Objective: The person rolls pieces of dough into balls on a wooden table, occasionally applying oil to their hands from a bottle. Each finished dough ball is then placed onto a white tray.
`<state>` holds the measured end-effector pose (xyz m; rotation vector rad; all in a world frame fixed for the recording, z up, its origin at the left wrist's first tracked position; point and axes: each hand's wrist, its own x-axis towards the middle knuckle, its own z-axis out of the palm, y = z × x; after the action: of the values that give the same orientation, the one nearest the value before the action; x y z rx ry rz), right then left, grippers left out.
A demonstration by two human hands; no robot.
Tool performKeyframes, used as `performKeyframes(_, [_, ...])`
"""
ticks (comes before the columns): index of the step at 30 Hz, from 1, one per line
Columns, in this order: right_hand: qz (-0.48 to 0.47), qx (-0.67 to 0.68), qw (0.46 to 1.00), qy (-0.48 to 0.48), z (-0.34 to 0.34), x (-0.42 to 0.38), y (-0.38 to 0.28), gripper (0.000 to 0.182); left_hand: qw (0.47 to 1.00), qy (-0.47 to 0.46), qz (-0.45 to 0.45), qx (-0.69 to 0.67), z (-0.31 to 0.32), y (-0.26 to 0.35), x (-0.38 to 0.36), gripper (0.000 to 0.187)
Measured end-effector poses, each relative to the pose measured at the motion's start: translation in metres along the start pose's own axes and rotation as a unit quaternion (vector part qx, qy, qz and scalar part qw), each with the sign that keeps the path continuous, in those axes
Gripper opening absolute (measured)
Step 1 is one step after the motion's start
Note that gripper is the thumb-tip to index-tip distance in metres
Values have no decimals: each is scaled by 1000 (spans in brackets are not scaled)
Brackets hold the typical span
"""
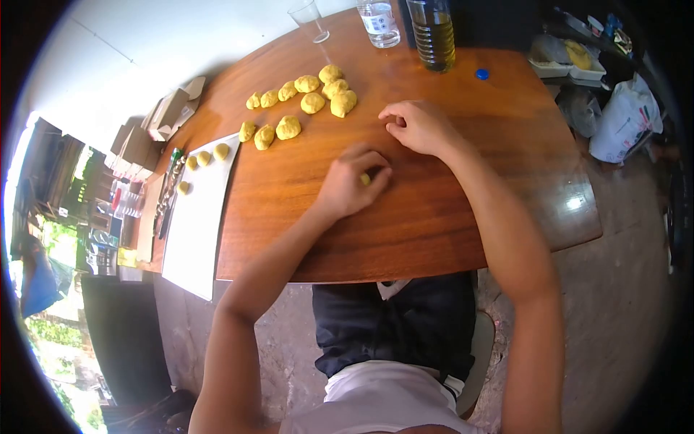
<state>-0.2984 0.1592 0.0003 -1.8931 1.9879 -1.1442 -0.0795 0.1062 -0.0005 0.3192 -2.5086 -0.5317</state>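
My left hand is curled low over the wooden table, with a bit of yellow dough showing between its fingers. To the right and farther from me, my right hand hovers or rests with bent fingers apart, and nothing shows in it. Several rough yellow dough lumps lie beyond my left hand, toward the table's far left. Smooth dough balls sit on a white board at the left.
A clear cup, a water bottle and an oil bottle stand at the far edge, near a blue cap. Cardboard boxes are at the left. White bags and trays are at the right.
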Motion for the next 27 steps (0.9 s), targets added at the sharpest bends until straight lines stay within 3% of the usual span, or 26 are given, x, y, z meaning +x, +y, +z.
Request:
performKeyframes(2, [-11, 12, 1000, 11, 4, -2, 4, 25, 996, -58, 62, -4, 3, 21, -3, 11])
performKeyframes(7, [-17, 17, 999, 26, 7, -2, 6, 25, 996, -57, 54, 38, -28, 29, -49, 13])
performKeyframes(9, [-19, 18, 999, 21, 5, -3, 5, 25, 995, -45, -10, 87, -35, 22, -47, 14])
performKeyframes(14, [-19, 9, 1000, 13, 5, 0, 5, 24, 997, -22, -2, 69, 0, 7, -5, 15])
performKeyframes(17, [-9, 19, 1000, 12, 5, -1, 5, 24, 997, -68, 27, 37, -2, 32, -23, 14])
performKeyframes(20, [-10, 15, 1000, 11, 6, 0, 4, 24, 997, 6, 0, 71, -21, 44, -57, 15])
performKeyframes(25, [-14, 22, 1000, -2, 9, 1, 7, 25, 990, 4, -58, 128, -17, 12, -33, 15])
performKeyframes(27, [-10, 3, 1000, 3, 6, 4, 2, 25, 998, 0, 11, 59, -2, 10, -8, 13])
